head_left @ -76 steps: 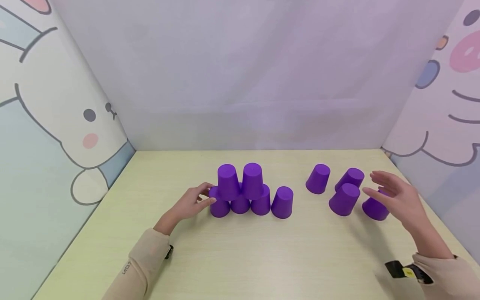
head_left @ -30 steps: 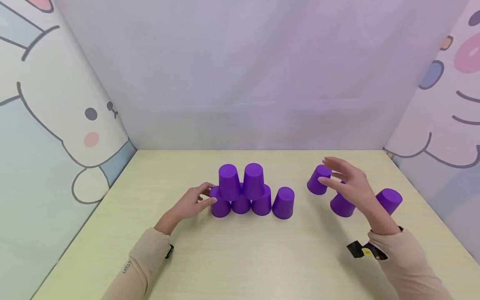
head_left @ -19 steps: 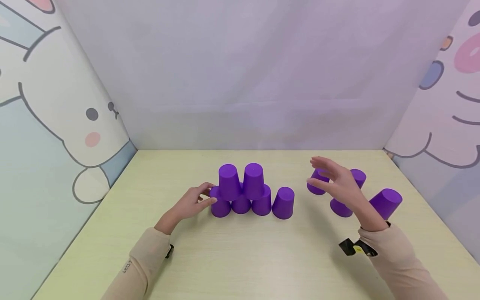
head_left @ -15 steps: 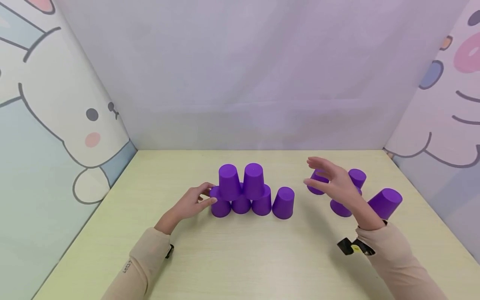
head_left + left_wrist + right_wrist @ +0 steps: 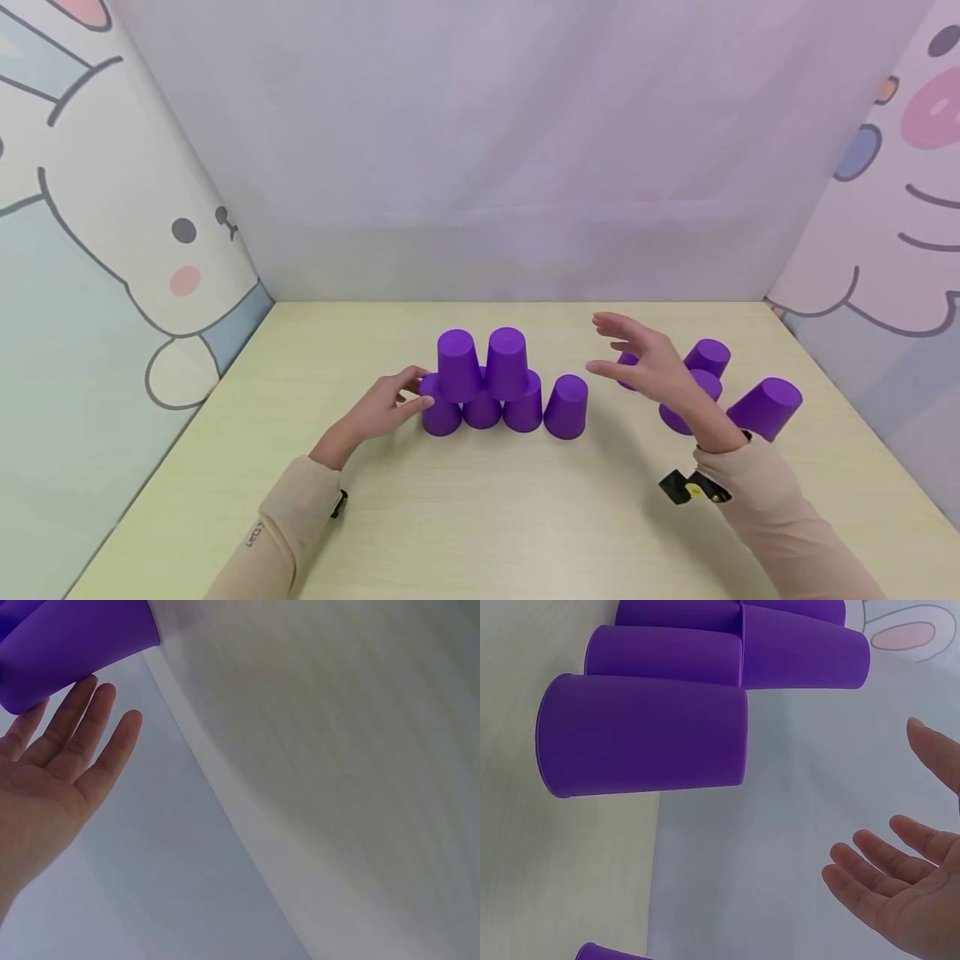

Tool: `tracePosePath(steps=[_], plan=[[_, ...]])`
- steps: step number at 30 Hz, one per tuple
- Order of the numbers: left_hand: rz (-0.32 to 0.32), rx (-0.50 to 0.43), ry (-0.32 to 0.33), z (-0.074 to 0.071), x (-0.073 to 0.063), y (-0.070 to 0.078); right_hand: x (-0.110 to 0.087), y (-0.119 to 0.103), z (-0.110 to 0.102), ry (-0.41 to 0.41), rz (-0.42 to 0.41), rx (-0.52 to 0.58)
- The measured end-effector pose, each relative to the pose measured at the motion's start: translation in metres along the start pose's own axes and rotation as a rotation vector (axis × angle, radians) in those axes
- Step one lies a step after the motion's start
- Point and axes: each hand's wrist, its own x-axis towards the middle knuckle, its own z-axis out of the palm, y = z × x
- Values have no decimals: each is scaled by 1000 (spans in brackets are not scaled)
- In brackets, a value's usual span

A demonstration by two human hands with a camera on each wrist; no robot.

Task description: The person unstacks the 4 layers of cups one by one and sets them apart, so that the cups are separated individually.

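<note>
Purple upside-down cups form a two-level stack in the head view. Two upper cups (image 5: 459,362) rest across three lower ones (image 5: 522,410). My left hand (image 5: 381,407) is at the lower left cup (image 5: 441,418), its loosely extended fingers touching the cup's side. In the left wrist view, fingertips (image 5: 90,681) meet that purple wall. One more cup (image 5: 566,407) stands just right of the lower row. My right hand (image 5: 654,365) hovers between this cup and the right-hand group, fingers spread, holding nothing. It partly hides a cup (image 5: 627,373) behind it.
Beyond the right forearm stand three further purple cups, including a back one (image 5: 708,357) and a tilted-looking one (image 5: 767,408). The pale wooden table (image 5: 480,517) ends at a grey fabric wall (image 5: 480,167). Cartoon-printed panels flank both sides.
The right hand has moved left from the far-right cups, past the others, toward the single cup beside the stack. The left hand and the stack stay as they were.
</note>
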Motion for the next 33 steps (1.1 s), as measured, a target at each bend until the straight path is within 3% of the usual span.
tracePosePath(steps=[33], plan=[[-15,-1,-2,0,0,1,33,-8,32,-88,-10,95]])
